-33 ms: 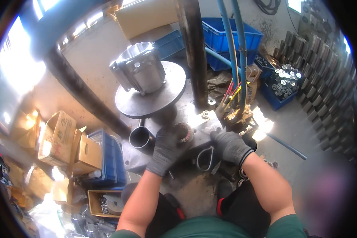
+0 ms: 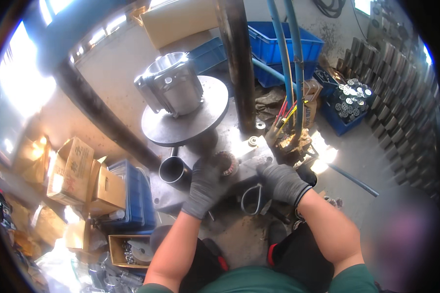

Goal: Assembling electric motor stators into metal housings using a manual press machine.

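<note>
My left hand (image 2: pixel 204 188), in a grey glove, closes round the left side of a ring-shaped part with reddish-brown teeth inside (image 2: pixel 228 162). That part rests on a metal machine base (image 2: pixel 247 177); my fingertips on it are in shadow. At the base's right front edge, my gloved right hand (image 2: pixel 285 181) has its fingers curled; what they grip is hidden. Left of my left hand lies an open black cylinder (image 2: pixel 175 172). Behind, a silver metal housing (image 2: pixel 175 88) stands on a round steel plate (image 2: pixel 211 110). A loop-shaped band (image 2: pixel 252 199) hangs between my hands.
Dark columns (image 2: pixel 237 63) rise beside the round plate. Blue hoses (image 2: pixel 298 63) and coloured wires come down at right. Cardboard boxes (image 2: pixel 71 171) and a blue crate (image 2: pixel 137 195) stand left. Right are a blue bin of round parts (image 2: pixel 344 124) and stacked metal pieces (image 2: pixel 401 102).
My right hand has shifted very slightly left along the base's edge. My left hand stays at the ring-shaped part, almost unmoved.
</note>
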The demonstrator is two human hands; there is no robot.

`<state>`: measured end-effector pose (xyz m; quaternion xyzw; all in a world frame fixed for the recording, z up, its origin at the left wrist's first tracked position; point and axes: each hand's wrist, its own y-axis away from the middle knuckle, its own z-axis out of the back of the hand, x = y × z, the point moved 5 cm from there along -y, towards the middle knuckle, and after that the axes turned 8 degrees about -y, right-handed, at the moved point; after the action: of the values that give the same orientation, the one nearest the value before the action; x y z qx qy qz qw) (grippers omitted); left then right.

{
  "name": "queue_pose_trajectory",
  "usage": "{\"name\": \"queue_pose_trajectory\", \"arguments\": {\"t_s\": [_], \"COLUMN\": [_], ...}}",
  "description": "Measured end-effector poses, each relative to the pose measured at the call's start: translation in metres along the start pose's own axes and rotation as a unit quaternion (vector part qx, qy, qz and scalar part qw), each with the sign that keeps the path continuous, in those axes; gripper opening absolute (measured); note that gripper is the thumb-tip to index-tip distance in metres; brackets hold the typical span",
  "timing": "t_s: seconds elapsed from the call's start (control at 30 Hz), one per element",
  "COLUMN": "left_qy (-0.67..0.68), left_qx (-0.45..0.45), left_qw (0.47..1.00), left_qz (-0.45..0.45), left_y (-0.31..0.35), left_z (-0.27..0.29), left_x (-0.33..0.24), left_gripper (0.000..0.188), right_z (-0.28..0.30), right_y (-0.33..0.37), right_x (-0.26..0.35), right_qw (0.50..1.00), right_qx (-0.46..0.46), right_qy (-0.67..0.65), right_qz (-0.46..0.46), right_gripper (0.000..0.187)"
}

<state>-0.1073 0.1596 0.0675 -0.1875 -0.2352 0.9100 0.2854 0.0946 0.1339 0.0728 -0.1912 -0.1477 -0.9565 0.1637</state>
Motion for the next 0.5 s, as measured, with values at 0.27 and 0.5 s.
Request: {"name": "queue_pose_trajectory", "arguments": {"t_s": [0.27, 0.5], "left_qy": [-0.02, 0.005], "left_qx": [0.01, -0.016], "left_qw": [1.0, 0.997], "left_qz": [-0.004, 0.072], "left_y": [0.01, 0.01], "left_z": [-0.014, -0.02], "left_x": [0.004, 0.002], "left_gripper": [0.056, 0.043], "right_z": [-0.027, -0.016], "right_y": [-0.006, -0.007], "right_x": [0.005, 0.009], "right_qw": [0.992, 0.996], "right_qx": [-0.054, -0.047], "right_qy": [0.019, 0.013], "right_qz": [0.111, 0.071], "right_gripper": [0.043, 0.037]}}
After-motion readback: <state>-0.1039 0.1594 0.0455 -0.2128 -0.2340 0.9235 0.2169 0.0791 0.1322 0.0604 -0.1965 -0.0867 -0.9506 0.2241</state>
